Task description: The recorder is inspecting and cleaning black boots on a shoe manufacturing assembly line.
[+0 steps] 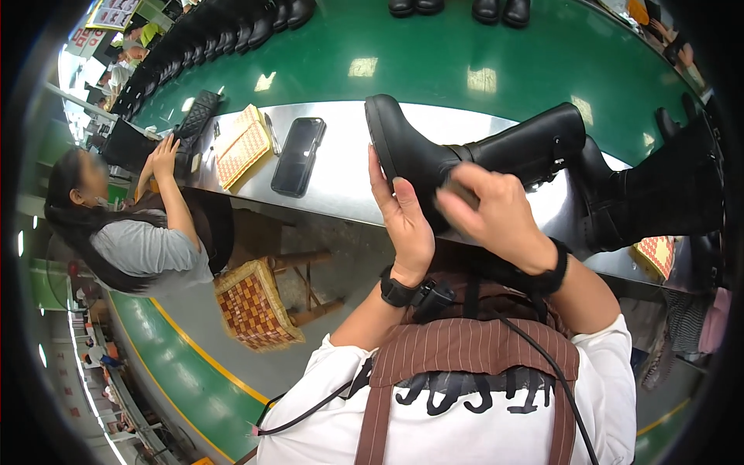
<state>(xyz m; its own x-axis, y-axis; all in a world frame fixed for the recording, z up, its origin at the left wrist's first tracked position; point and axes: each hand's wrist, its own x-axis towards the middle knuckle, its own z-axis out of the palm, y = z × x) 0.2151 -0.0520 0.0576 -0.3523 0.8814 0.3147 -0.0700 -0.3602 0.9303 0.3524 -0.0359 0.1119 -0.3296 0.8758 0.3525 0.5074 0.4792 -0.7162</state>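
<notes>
A tall black boot lies on its side over the bench edge, its sole to the left and its buckled shaft to the right. My left hand cradles it at the sole, fingers running along the sole edge and thumb apart. Against the boot's ankle strap, my right hand has its fingers curled and pinched, smeared by motion. Whatever those fingers hold is hidden or too small to name. A second black boot with straps lies to the right of the first.
On the metal bench lie a black phone and a yellow-orange patterned pad. A co-worker sits at the left, near a woven stool. Several black boots line the green surface beyond.
</notes>
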